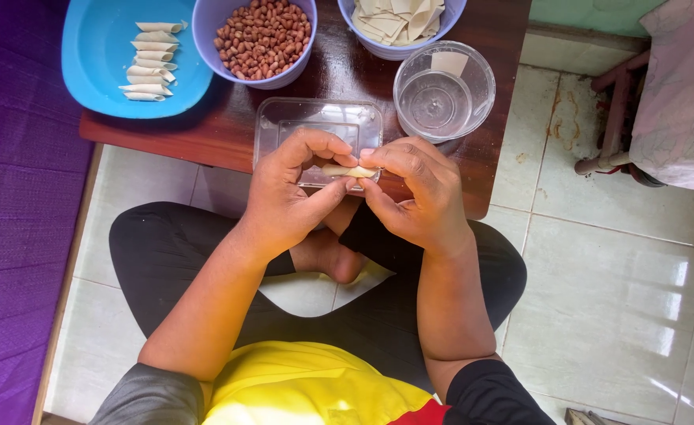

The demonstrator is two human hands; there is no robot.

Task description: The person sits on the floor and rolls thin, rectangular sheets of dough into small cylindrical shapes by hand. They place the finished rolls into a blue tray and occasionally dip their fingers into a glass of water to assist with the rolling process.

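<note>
My left hand (288,197) and right hand (414,193) pinch the two ends of a small rolled pastry wrapper (348,170), fingers curled tight, held just above the clear rectangular container (284,118) on the wooden surface (347,71). My fingers hide its ends. Beyond the container, the bowl of peanuts (262,35) is cut off.
</note>
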